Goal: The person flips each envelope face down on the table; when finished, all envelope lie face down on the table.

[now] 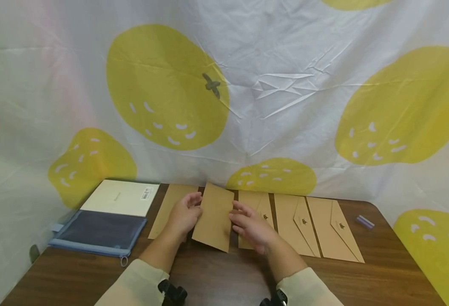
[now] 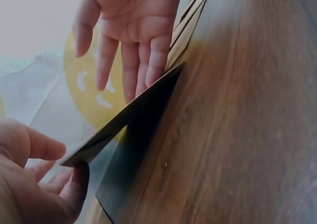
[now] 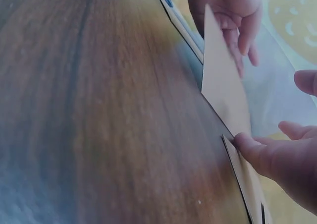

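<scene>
My left hand (image 1: 184,216) pinches the left edge of a brown kraft envelope (image 1: 214,219), its thumb and fingers on either side of the edge in the left wrist view. The envelope is tilted, its left side lifted and its plain face showing. Nearly straight, the fingers of my right hand (image 1: 254,227) touch its right edge; in the right wrist view one digit of that hand (image 3: 282,159) meets the paper. Left of it, a second kraft envelope (image 1: 163,212) lies flat, partly behind my left hand. To the right lie a partly covered envelope (image 1: 249,199) and two more envelopes (image 1: 289,219) with pointed flaps and small dark emblems.
A blue mesh zip pouch (image 1: 98,229) lies at the left, overlapping a cream booklet (image 1: 117,197) with a barcode label. A small purple-and-white object (image 1: 365,222) sits at the right. Behind the brown wooden table (image 1: 217,280) hangs a white curtain (image 1: 278,119) with yellow fruit shapes.
</scene>
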The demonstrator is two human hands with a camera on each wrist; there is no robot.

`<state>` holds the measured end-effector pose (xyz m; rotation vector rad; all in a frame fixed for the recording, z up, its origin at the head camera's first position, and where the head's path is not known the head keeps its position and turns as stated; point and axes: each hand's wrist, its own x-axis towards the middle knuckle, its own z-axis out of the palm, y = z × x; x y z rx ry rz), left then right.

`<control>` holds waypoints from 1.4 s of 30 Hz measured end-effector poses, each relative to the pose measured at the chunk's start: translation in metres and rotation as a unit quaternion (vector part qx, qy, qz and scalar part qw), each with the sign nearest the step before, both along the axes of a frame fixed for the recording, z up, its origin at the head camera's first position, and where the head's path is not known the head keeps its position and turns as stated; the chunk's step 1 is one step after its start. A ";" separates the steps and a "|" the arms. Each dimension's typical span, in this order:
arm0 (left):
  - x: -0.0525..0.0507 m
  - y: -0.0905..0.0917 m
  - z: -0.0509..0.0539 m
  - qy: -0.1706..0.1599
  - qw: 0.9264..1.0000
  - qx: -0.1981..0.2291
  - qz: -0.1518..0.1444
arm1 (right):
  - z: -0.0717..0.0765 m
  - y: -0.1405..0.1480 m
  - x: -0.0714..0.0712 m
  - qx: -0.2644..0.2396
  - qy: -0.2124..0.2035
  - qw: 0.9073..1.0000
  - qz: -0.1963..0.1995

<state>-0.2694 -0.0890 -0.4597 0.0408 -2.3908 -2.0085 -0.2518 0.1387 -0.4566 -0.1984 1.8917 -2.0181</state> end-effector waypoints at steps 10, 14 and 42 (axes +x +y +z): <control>0.003 -0.002 0.002 -0.025 0.998 -0.044 -0.046 | -0.004 0.005 -0.010 -0.044 -0.006 0.999 0.015; 0.004 0.000 0.005 -0.029 0.996 -0.060 -0.054 | -0.005 0.006 -0.012 -0.060 -0.006 0.998 0.027; 0.016 0.064 0.010 0.031 0.993 0.079 -0.084 | 0.024 0.075 0.002 0.053 0.059 0.995 -0.067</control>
